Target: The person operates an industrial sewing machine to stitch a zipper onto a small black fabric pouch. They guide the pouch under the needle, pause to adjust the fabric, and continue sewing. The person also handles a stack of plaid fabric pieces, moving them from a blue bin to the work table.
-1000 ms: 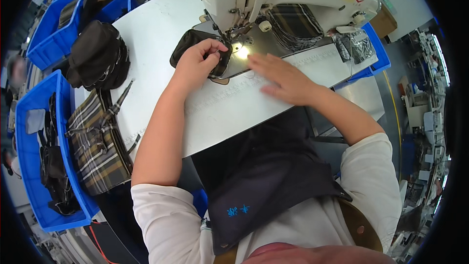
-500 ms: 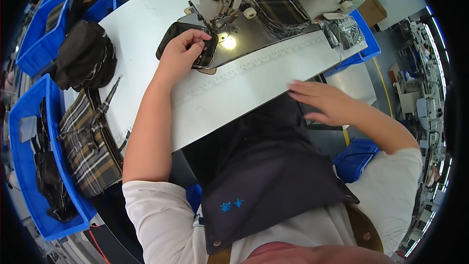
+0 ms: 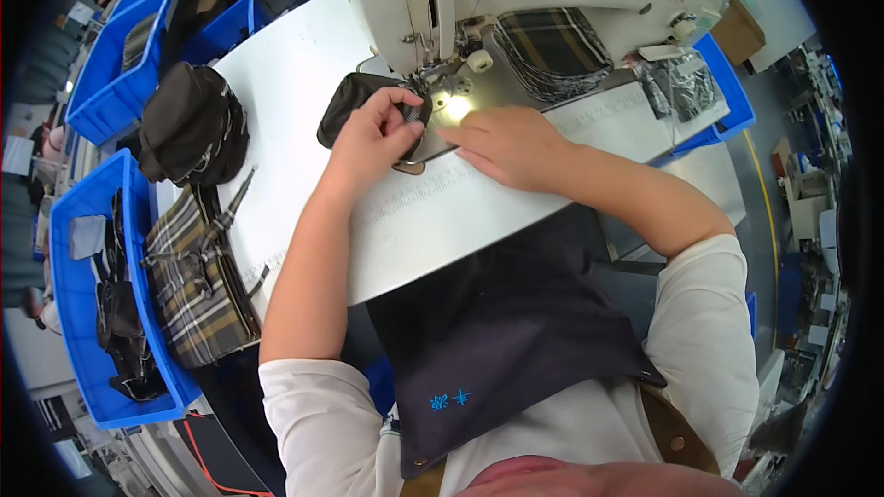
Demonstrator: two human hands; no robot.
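A white sewing machine (image 3: pixel 396 14) stands over the tabletop, its lamp lighting the metal needle plate. A dark fabric piece (image 3: pixel 344 99) lies just left of the needle area. My left hand (image 3: pixel 373 140) pinches this piece at its right edge, thumb and forefinger close together. My right hand (image 3: pixel 516 149) is over the front edge of the metal plate, right of the fabric. Its fingers stretch leftward with nothing seen in them, though the fingertips are slightly blurred. Under the machine arm sits a stack of plaid fabric pieces (image 3: pixel 552 48).
Dark bundled fabric (image 3: pixel 191 124) sits on the table's left side, with plaid cloth (image 3: pixel 198 285) hanging below it. A blue bin (image 3: pixel 175 382) with dark pieces stands at the left. Clear plastic packets (image 3: pixel 686 83) lie at the table's right end.
My right hand has moved from the table's front edge up and left to the metal plate. My left hand keeps its pinch on the dark fabric. The whole view has shifted slightly.
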